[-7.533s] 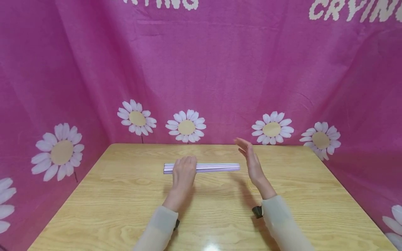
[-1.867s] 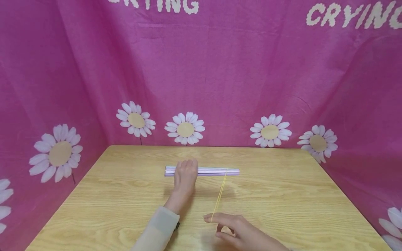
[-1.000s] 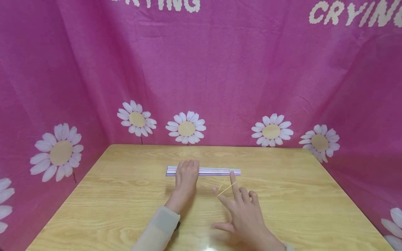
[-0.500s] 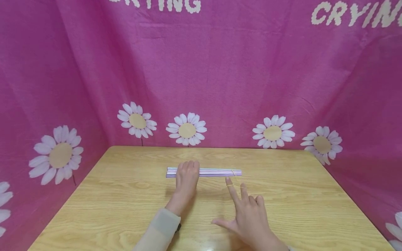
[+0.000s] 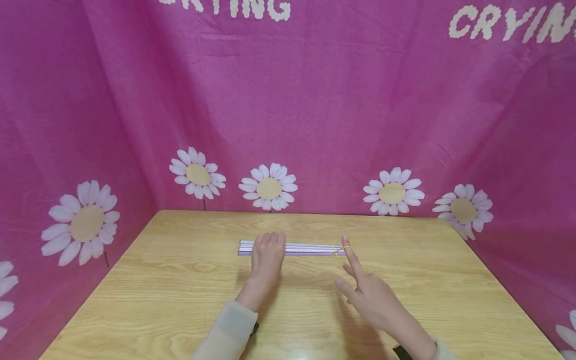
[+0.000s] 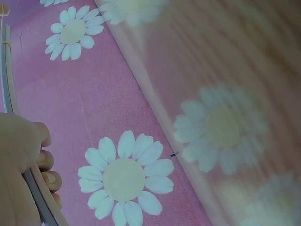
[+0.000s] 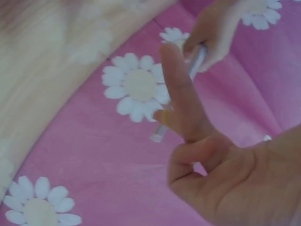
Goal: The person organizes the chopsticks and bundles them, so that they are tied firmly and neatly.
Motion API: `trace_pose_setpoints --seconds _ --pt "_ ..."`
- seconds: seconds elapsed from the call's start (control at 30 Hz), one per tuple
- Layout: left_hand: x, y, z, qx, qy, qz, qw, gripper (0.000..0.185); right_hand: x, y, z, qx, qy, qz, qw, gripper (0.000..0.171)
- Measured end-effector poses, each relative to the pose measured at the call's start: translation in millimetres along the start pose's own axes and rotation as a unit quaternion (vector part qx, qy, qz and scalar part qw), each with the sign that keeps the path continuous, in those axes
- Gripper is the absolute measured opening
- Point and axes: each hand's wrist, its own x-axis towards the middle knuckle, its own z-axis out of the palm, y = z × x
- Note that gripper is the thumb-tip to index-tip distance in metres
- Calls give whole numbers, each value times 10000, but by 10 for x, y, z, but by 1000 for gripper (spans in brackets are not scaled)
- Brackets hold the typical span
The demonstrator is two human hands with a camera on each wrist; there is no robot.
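Sticks (image 5: 310,248), a flat pale bundle, lie across the middle of the table (image 5: 180,300), parallel to its far edge, in the same place as in every earlier view. Toward the bundle's left end, the left hand (image 5: 266,255) lies over them with fingers curled down on the far side, pinning them to the wood; the left wrist view shows those fingers (image 6: 44,162) wrapped round the bundle, and this grip has not altered. Further right, the band (image 5: 338,250), a thin yellow rubber loop, now sits at the bundle's right end. About two seconds ago it was stretched long toward the person; one second ago it was drawn short between two fingers; half a second ago it ringed the fingertips just short of the sticks. The right hand (image 5: 366,292) has meanwhile advanced, forefinger extended and its tip at the band, remaining fingers loosely bent; it pinches nothing that I can make out. Whether the loop is still hooked on that fingertip cannot be told. Judgement: the right end appears bound or nearly so, with the wrap taken up.
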Motion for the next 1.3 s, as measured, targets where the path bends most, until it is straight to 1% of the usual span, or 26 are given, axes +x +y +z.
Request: trace_pose_setpoints --seconds 0.1,0.23,0.33,0.5,0.6,0.67,0.73,0.83,1.0,1.07,1.23,1.3 --pt "-11 -9 13 11 33 -10 10000 29 33 85 14 367 33 -281 9989 67" --pt "-15 -26 16 40 58 0 10000 29 73 186 26 651 48 -665 9957 60" --pt "-11 -38 18 -12 142 26 9999 29 110 247 -4 866 -100 -880 9923 57" --pt "-11 -50 16 -117 177 58 9998 33 157 331 -71 1211 -380 -1118 9856 53" --pt "-15 -56 20 -165 257 84 9995 31 186 401 -124 1450 -738 -1323 9778 52" --pt "-14 -58 23 -193 345 124 9991 30 220 459 -175 1746 -1064 -1460 9679 53" --pt "-12 -58 19 -259 412 162 9987 28 275 524 -231 2059 -1416 -1485 9568 54" --pt "-10 -57 21 -311 470 207 9982 27 360 606 -297 2411 -1783 -1458 9428 58" --pt "-9 -57 30 -389 527 280 9975 25 500 725 -312 2638 -2177 -1477 9280 64" --pt "-7 -55 29 -449 522 297 9972 25 569 766 -292 2853 -2375 -1575 9151 68" --pt "4 -50 19 -583 557 270 9964 26 749 816 -198 3462 -2919 -1764 8740 79" --pt "10 -49 16 -605 604 249 9960 27 801 818 -143 3646 -3052 -1759 8620 81"
